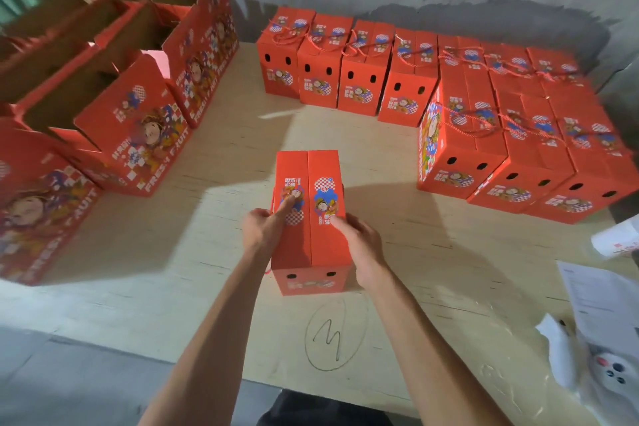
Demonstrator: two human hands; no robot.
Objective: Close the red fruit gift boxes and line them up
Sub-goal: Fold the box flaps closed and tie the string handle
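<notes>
Red gift box (326, 228), top flaps together

Dim, soft-focus view with hard shadows, blurred and bent at edges.

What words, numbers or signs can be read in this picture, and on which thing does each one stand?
"FRESH FRUIT": on the side of the open red boxes at left.
A hand-drawn circled mark, perhaps "3" or "4": on the table.
Small print on the closed boxes' tops and on the papers: too blurred to read.
</notes>
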